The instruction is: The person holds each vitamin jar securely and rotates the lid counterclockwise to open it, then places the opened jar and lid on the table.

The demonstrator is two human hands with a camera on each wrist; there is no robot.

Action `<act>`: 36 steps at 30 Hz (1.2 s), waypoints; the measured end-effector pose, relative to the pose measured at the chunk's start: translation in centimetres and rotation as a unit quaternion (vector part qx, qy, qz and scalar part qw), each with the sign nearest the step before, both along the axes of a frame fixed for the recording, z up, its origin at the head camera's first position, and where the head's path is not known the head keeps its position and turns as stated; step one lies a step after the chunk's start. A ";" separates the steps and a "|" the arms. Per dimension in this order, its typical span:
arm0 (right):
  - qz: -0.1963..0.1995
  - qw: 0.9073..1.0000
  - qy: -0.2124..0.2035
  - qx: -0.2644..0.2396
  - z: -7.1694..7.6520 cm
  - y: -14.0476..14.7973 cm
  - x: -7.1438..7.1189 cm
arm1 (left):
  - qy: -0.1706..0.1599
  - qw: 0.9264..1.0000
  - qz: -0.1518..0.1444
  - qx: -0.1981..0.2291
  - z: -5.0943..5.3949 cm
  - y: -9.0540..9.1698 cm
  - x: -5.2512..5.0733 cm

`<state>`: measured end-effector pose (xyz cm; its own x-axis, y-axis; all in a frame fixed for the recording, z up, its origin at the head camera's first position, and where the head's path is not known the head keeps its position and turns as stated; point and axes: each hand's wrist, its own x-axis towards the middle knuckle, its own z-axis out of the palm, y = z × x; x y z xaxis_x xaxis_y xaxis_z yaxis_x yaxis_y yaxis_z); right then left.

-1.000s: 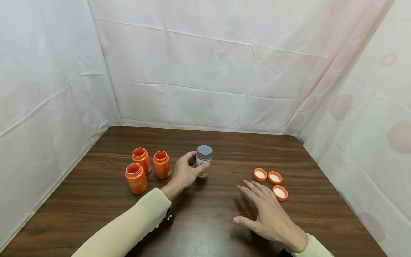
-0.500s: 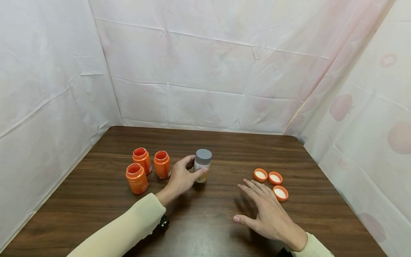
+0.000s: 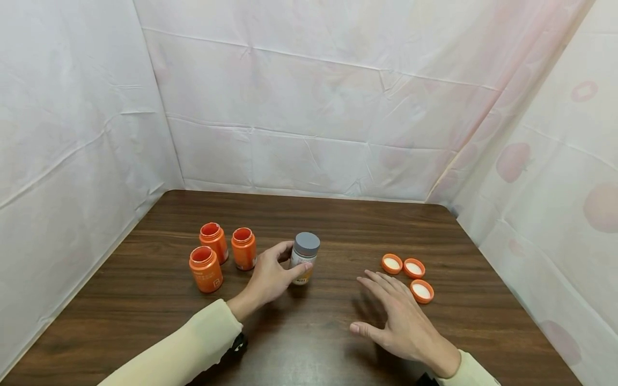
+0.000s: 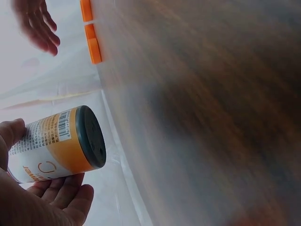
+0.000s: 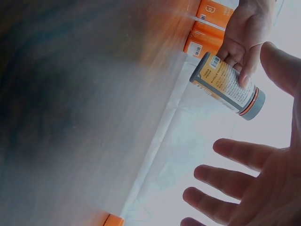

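My left hand (image 3: 270, 274) grips a small labelled bottle (image 3: 300, 269) with a grey cap (image 3: 307, 244), thumb on one side and fingers round the other. In the left wrist view the bottle (image 4: 59, 146) shows a white and orange label with a barcode and a dark base, held off the tabletop. My right hand (image 3: 407, 321) hovers over the table with its fingers spread, nothing in it. In the right wrist view those fingers (image 5: 225, 181) are apart from the bottle (image 5: 228, 84).
Three uncapped orange bottles (image 3: 206, 273) stand upright to the left of my left hand. Three orange caps (image 3: 422, 291) lie with white insides up beyond my right hand. The brown wooden table (image 3: 309, 343) is enclosed by white sheeting (image 3: 309, 96) at its back and sides.
My left hand has drawn the grey-capped bottle nearer to me over the last second. The right hand and the orange bottles and caps have stayed in place.
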<state>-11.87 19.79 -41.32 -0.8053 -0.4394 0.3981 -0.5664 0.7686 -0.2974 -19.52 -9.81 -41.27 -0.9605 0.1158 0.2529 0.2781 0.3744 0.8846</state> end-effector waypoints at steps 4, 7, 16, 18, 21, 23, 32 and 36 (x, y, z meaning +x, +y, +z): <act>-0.001 1.000 -0.001 -0.007 -0.1 -0.1 -0.1 | 0.006 1.000 -0.004 -0.007 -0.1 -0.1 0.4; -0.002 1.000 -0.002 -0.012 -0.2 -0.2 -0.1 | 0.011 1.000 -0.009 -0.009 -0.2 -0.1 0.6; 0.002 0.999 -0.006 -0.033 -0.3 -0.4 -0.1 | 0.021 0.999 -0.023 -0.012 -0.4 0.0 1.5; 0.002 0.999 -0.009 -0.037 -0.3 -0.4 -0.1 | 0.022 0.999 -0.025 -0.012 -0.4 -0.1 1.6; 0.002 0.999 -0.015 -0.045 -0.3 -0.5 -0.1 | 0.025 0.999 -0.031 -0.010 -0.5 -0.2 1.9; 0.002 0.999 -0.017 -0.048 -0.3 -0.6 -0.1 | 0.027 0.999 -0.034 -0.011 -0.5 -0.2 2.0; -0.005 0.996 -0.046 -0.071 0.0 -1.1 -0.2 | 0.029 0.999 -0.037 -0.027 -0.6 -0.4 2.7; 0.004 0.996 -0.049 -0.079 0.0 -1.3 -0.4 | 0.027 0.999 -0.040 -0.026 -0.7 -0.5 2.9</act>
